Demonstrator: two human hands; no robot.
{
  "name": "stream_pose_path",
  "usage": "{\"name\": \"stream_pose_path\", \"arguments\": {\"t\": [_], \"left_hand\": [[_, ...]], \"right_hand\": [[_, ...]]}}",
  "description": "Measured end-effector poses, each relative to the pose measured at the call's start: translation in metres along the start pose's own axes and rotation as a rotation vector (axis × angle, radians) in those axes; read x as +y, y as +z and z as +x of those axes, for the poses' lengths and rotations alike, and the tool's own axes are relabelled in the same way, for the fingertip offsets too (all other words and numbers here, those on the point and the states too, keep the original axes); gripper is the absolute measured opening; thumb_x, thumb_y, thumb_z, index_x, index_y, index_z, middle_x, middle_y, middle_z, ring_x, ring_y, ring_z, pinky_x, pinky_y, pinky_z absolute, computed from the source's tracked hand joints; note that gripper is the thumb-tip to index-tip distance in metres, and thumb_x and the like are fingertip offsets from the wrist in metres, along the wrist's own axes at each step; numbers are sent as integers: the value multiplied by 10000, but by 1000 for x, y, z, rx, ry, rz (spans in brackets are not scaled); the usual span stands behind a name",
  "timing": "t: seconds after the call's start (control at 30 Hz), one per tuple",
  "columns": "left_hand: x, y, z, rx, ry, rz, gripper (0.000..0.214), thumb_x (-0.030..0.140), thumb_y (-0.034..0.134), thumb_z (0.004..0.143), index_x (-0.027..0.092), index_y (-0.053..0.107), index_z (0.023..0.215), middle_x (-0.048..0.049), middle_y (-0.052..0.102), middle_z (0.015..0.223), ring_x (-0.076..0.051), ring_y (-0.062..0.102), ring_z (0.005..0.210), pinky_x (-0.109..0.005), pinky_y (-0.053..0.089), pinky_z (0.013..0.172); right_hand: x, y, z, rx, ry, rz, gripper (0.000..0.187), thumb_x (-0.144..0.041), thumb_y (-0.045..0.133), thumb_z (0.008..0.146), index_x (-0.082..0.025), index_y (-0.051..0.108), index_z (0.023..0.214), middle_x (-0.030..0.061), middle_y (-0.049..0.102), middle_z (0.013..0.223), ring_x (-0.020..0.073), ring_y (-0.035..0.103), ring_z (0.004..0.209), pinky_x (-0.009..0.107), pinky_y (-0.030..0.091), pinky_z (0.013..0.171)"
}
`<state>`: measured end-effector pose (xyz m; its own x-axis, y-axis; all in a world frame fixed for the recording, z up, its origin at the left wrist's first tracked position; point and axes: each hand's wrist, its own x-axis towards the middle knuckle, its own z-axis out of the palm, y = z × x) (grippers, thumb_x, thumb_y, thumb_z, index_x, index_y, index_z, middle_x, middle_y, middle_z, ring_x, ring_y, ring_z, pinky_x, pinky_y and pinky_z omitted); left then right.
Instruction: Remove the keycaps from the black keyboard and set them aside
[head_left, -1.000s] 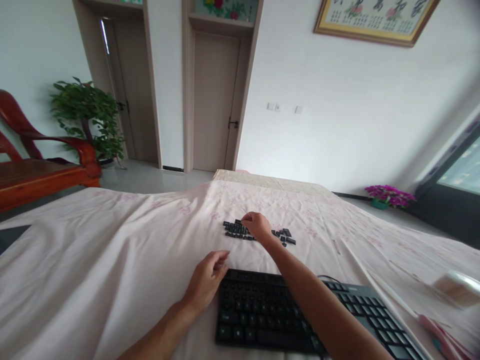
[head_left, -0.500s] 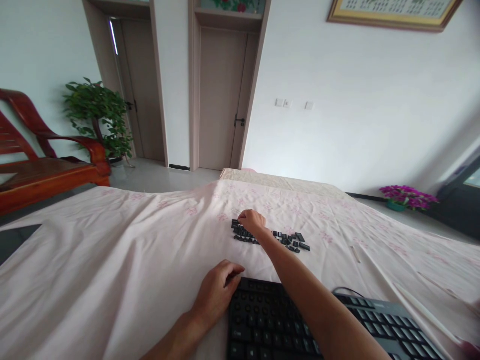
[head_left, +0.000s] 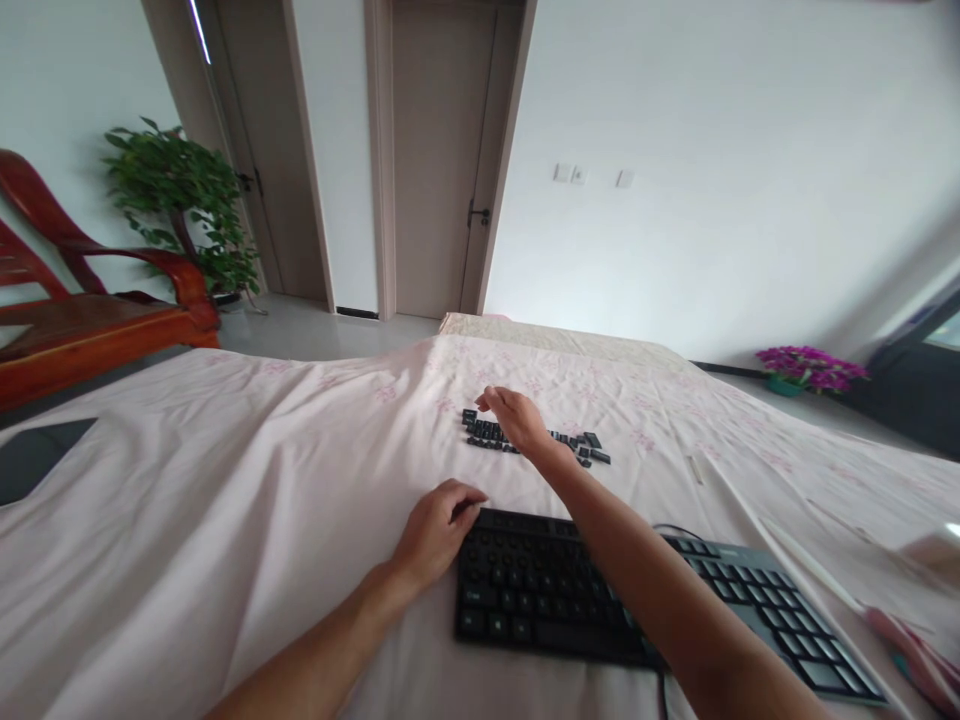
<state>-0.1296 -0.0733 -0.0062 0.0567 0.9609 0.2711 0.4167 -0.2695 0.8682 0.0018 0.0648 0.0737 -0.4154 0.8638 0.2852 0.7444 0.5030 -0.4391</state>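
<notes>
A black keyboard (head_left: 517, 590) lies in front of me, its upper left part showing bare key seats without caps. My left hand (head_left: 439, 530) is closed at the keyboard's upper left corner, thumb and fingers on the edge. Beyond it, several loose black keycaps (head_left: 489, 430) lie in rough rows on the cloth. My right hand (head_left: 517, 415) is over these keycaps, with its fingers curled together; whatever is between the fingertips is hidden. The right forearm crosses above the keyboard and covers part of its right side.
A second, greyer keyboard (head_left: 765, 610) lies to the right with a cable. A pink-patterned cloth (head_left: 337, 450) covers the table. A dark flat panel (head_left: 41, 460) sits at left. Thin sticks and a pink-handled tool (head_left: 907, 650) are on the right. A wooden chair (head_left: 105, 310) stands farther left.
My view has tipped downward, so everything sits higher in the picture. The right hand stays over the keycaps, its fingers slightly raised. The left hand keeps its place at the keyboard's corner.
</notes>
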Motion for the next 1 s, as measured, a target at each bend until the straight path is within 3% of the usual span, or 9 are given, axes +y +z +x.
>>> {"name": "stream_pose_path", "arguments": {"t": [0.07,0.2,0.37,0.5,0.67,0.8,1.0], "left_hand": [[-1,0,0,7,2,-3,243,190,491,806,217,684,952,-35,676,952,-182,607,917,-277,462,830],[-1,-1,-1,-2,11,-25,240,191,492,804,214,688,942,-27,678,950,-171,614,877,-270,472,796],[6,-3,-6,-34,64,-34,236,165,493,802,222,690,921,-16,678,951,-172,607,908,-266,470,790],[9,-4,-10,-42,119,38,209,144,506,792,227,694,829,-8,673,900,-179,591,931,-288,443,862],[14,-4,-13,-44,163,104,208,158,503,804,232,682,881,-7,670,899,-180,584,910,-297,424,867],[20,-4,-16,-151,275,175,147,177,536,797,230,667,838,0,671,853,-178,575,870,-306,393,871],[20,-7,-17,-279,400,217,153,78,547,708,204,632,723,6,660,901,-175,556,893,-310,367,884]], "right_hand": [[-5,-13,-25,7,-164,50,499,-369,214,994,-208,678,908,34,695,891,150,617,885,244,394,820],[-8,-26,-75,-26,-104,234,412,-374,302,971,-198,657,859,3,658,729,124,593,667,225,430,643],[-10,-26,-113,-137,10,580,234,-376,529,860,-174,607,947,14,663,789,106,566,593,180,413,462],[-13,-27,-130,-119,25,640,242,-369,528,868,-161,652,856,2,624,677,86,514,519,185,400,468],[-16,-27,-147,-140,-46,631,436,-438,372,946,-162,683,815,18,628,686,100,541,565,201,409,520],[-19,-23,-154,-209,-127,571,510,-456,295,969,-170,696,838,12,608,699,103,545,601,213,425,587],[-19,-12,-156,-266,-191,517,537,-454,270,977,-157,694,829,12,578,707,100,531,614,215,414,624]]}}
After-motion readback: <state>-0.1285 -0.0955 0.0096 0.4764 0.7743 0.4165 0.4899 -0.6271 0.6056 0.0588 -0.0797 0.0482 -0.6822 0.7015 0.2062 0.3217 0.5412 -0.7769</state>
